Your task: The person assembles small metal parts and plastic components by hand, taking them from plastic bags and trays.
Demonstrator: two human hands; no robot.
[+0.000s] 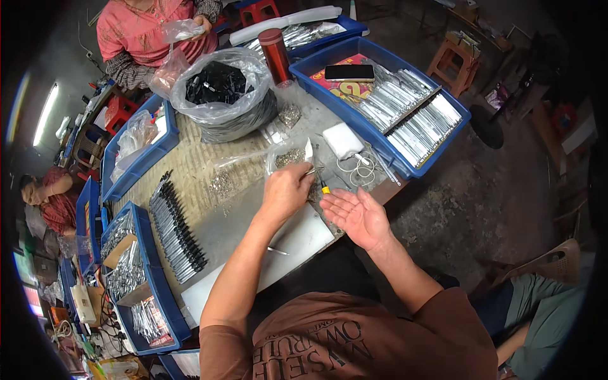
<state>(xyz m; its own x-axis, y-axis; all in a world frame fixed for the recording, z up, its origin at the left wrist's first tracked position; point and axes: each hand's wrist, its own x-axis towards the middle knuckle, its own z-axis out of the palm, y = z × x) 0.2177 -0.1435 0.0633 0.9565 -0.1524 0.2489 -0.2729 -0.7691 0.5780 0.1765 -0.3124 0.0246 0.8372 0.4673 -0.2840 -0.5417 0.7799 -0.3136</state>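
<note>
**Hands meet over the small parts**

Nearest the lens, the right hand [356,214] lies palm up, fingers apart and empty, cupped as if to catch. Just beside it the left hand [286,190] pinches a slim metal piece [311,170], fingers together, at the clear plastic bag of tiny silvery parts [290,156] on the grey worktable [240,221].
</note>
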